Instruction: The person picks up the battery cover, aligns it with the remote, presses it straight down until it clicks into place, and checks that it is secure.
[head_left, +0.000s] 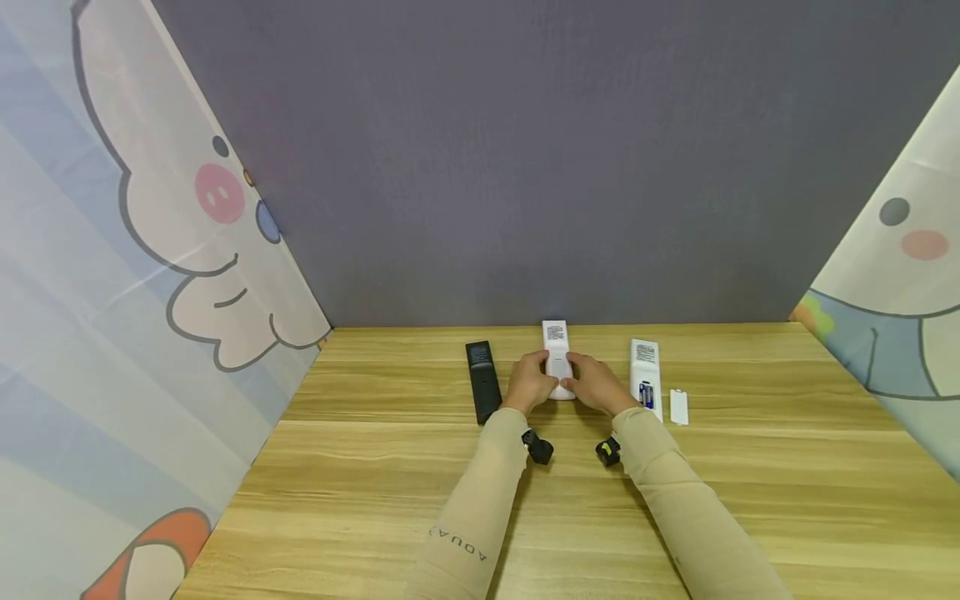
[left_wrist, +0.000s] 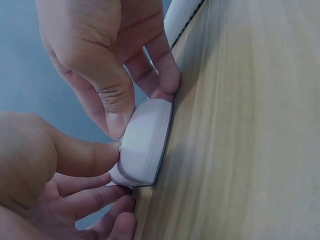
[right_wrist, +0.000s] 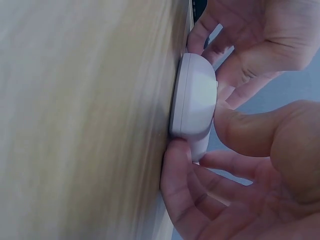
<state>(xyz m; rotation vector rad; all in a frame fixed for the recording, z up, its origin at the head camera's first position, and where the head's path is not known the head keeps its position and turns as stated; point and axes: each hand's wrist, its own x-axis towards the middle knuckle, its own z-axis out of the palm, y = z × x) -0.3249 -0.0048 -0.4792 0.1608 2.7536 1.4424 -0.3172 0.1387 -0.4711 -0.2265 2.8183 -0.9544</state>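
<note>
A white remote control (head_left: 556, 333) lies back up on the table, its printed label at the far end. My left hand (head_left: 529, 383) grips its left side and my right hand (head_left: 595, 384) its right side. Both thumbs press on its back near the close end, almost meeting. In the left wrist view the rounded near end of the remote (left_wrist: 145, 142) shows between the two hands, with fingers along its sides. From the right wrist, that same end of the remote (right_wrist: 194, 95) sits low over the wood, the left thumb (right_wrist: 240, 70) on top.
A black remote (head_left: 483, 379) lies left of my hands. On the right is another white remote (head_left: 645, 354) with its battery compartment uncovered and blue batteries (head_left: 647, 394) inside. A white battery cover (head_left: 678, 407) lies beside it. A grey panel (head_left: 555, 167) rises behind the table (head_left: 360, 500).
</note>
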